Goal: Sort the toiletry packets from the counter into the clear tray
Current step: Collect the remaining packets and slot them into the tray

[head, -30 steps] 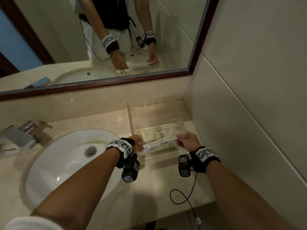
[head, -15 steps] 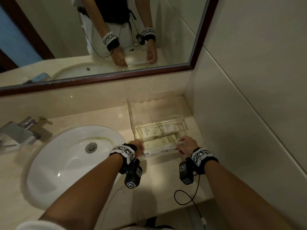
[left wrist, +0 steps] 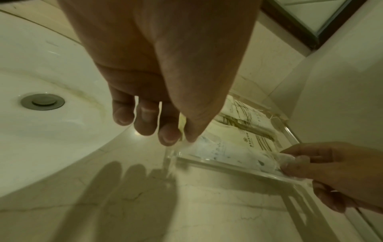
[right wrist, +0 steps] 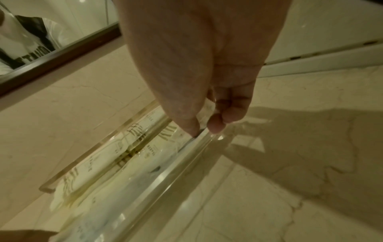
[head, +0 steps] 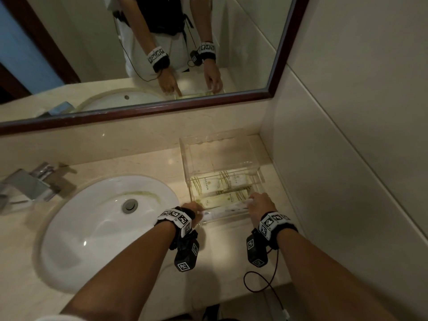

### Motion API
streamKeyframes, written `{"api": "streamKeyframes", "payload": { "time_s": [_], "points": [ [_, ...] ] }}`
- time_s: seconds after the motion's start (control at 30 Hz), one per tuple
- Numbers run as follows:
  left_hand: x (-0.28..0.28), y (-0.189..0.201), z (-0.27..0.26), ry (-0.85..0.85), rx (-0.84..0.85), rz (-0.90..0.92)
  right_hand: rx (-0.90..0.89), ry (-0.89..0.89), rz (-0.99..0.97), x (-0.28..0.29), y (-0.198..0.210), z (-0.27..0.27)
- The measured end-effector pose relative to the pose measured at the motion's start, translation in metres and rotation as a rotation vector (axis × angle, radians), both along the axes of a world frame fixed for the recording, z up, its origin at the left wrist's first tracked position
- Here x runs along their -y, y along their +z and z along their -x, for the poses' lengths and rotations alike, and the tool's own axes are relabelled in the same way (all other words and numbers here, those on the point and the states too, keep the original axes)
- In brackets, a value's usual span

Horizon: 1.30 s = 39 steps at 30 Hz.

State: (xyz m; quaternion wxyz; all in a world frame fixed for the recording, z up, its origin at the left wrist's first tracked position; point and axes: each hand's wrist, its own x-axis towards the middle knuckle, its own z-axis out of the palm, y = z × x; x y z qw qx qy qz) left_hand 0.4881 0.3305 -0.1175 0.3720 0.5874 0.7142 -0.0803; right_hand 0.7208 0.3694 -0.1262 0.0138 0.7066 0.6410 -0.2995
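A clear tray (head: 222, 144) stands on the counter against the right wall. Two cream packets with gold stripes (head: 215, 184) lie flat in it. A long white packet (head: 225, 210) lies along the tray's near wall (left wrist: 217, 165), low inside it. My left hand (head: 199, 210) has its thumb and forefinger on the packet's left end (left wrist: 207, 147), and its other fingers hang straight. My right hand (head: 251, 201) pinches the crinkled right end (left wrist: 288, 158) between thumb and fingertip. In the right wrist view that pinch (right wrist: 204, 129) sits at the tray's rim (right wrist: 186, 163).
A white basin (head: 108, 223) with a drain lies left of the tray, and a chrome tap (head: 25, 184) sits at the far left. The tiled wall (head: 347, 158) is close on the right. A mirror (head: 139, 54) runs behind. A black cable (head: 261, 281) hangs over the counter's front edge.
Both hands have brought the white packet down from above the tray's rim to low inside it, against the near wall. The left fingers have straightened.
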Motion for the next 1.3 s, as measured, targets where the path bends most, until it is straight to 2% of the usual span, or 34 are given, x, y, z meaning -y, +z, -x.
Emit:
{"api": "streamKeyframes", "payload": {
  "time_s": [0.27,0.57,0.8,0.93,1.17,1.3],
  "points": [
    [0.003,-0.008,0.003,0.032,-0.016,-0.007,0.0,-0.025,-0.008,0.002,-0.004,0.002],
    [0.004,-0.006,0.006,0.05,0.079,-0.01,-0.002,-0.026,0.012,0.0,0.005,-0.001],
    [0.006,0.002,0.006,0.055,0.103,-0.053,0.047,0.008,-0.003,0.001,0.015,0.0],
    [0.006,0.012,0.0,0.103,0.092,-0.052,-0.014,-0.011,0.011,-0.001,0.015,0.004],
    [0.009,0.011,-0.001,0.037,0.065,-0.004,0.011,0.093,0.049,-0.002,0.01,0.011],
    [0.01,0.012,-0.004,0.087,0.095,-0.012,0.006,0.153,0.027,-0.003,0.009,0.01]
  ]
}}
